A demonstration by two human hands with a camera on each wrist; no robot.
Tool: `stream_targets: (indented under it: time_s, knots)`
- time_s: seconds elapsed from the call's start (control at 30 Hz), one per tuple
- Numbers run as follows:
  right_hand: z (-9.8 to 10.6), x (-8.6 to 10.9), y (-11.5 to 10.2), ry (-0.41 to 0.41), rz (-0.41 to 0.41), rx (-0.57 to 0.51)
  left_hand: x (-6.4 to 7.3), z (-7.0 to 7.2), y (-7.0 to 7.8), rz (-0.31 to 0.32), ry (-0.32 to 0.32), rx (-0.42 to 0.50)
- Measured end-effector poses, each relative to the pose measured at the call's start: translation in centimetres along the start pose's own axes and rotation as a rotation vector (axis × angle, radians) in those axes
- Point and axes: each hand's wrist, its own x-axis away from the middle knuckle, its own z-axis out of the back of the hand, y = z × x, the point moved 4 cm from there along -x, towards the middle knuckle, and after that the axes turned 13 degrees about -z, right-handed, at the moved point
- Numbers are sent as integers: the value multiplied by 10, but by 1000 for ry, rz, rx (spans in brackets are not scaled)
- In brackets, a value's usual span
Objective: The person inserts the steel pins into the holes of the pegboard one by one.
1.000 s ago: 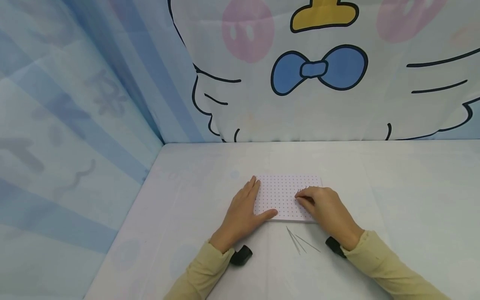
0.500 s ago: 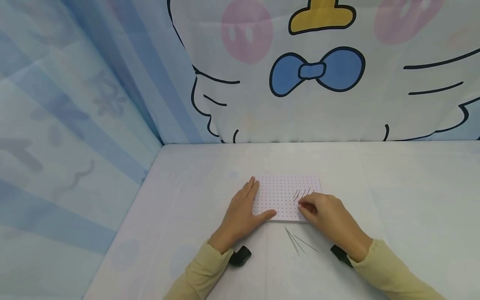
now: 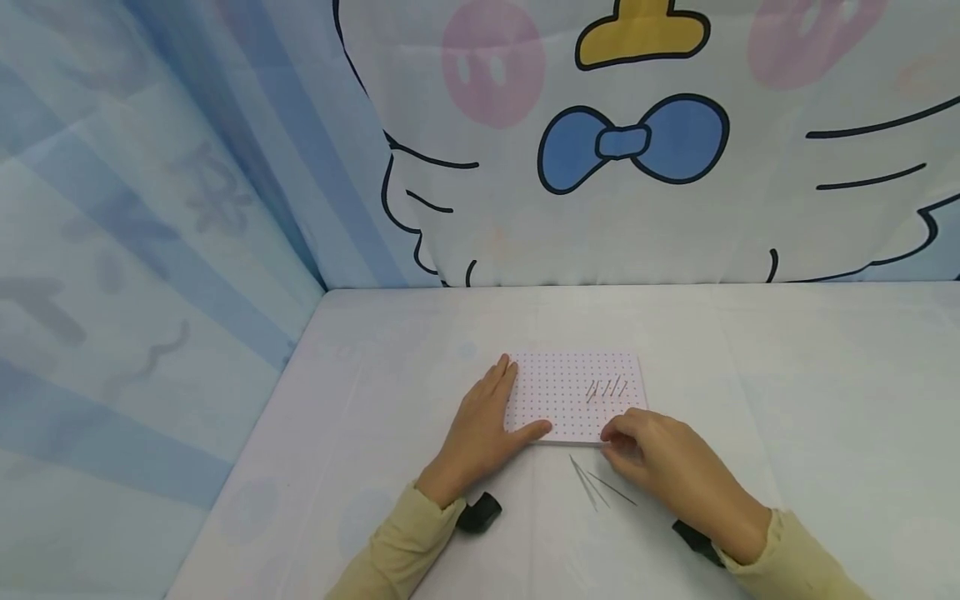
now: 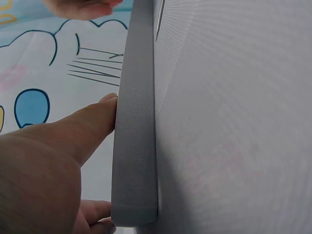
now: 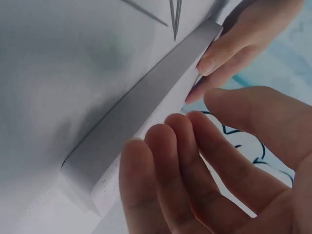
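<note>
A white pegboard [image 3: 555, 392] with rows of small dots lies flat on the table. Several thin needles [image 4: 93, 80] stand in its right half, slightly tilted in the head view. My left hand [image 3: 483, 425] rests on the board's left end, fingers straight along the side and thumb near the front edge. Over the front right corner is my right hand [image 3: 663, 454]. Its fingers are loosely bent, and the right wrist view shows a gap between thumb [image 5: 253, 105] and fingertips with nothing held. Three loose needles [image 3: 612, 488] lie on the table before the board.
The white cloth-covered table [image 3: 825, 400] meets a printed curtain [image 3: 637, 225] at the back and another blue and white curtain [image 3: 150, 333] at the left. Black wrist cameras [image 3: 480, 513] sit at both sleeves.
My right hand has drawn back from the standing needles toward the board's front right corner, its thumb and fingers parting. The row of needles has come into full sight. My left hand stays put.
</note>
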Motion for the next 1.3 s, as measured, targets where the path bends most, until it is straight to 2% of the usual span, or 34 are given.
stream_targets:
  time_s: [0.17, 0.47, 0.77, 0.9, 1.0, 1.17, 1.3]
  knots:
    - [-5, 4, 3, -91, -45, -11, -1, -1, -1, 6, -5, -2]
    - [-15, 6, 9, -207, -56, -40, -1, -1, 0, 14, -14, -3]
    - [-22, 7, 9, -212, -76, -19, -1, 0, 1, 13, -10, -8]
    - [-23, 8, 7, -180, -72, 23, -1, 0, 1, 13, -7, -9]
    - [-23, 10, 3, -113, -37, 95, -1, 0, 2, 16, -8, -9]
    - [-25, 15, -2, 22, 69, 256, -1, 0, 2, 16, -8, -15]
    - [-28, 18, -3, 108, 159, 331, -1, 0, 2, 5, -5, -19]
